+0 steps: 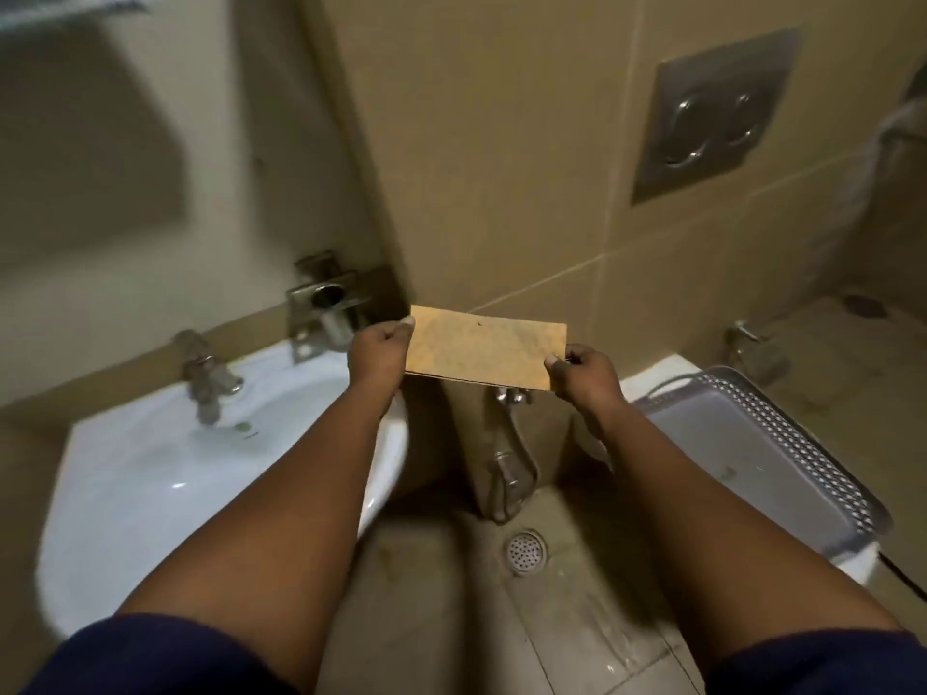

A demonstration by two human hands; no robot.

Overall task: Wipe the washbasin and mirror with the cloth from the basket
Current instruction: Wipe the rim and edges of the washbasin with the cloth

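Beige tiled bathroom; unmarked orange cloth (484, 351) midair.

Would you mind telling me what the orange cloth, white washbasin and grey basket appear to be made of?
The orange cloth looks like thin matte fabric, folded flat. The white washbasin looks like glazed ceramic, with glossy highlights. The grey basket seems plastic, its rim perforated.

This is a small bathroom. A white ceramic washbasin (150, 474) with a metal tap (203, 376) hangs against the wall on the left, and beige tiles (501, 143) cover the walls. A steel dual-button flush plate (712, 112) is set into the tiled wall above a white toilet (657, 376), on which a grey perforated basket (752, 448) rests. A round floor drain (525, 550) sits in the stained tiled floor.
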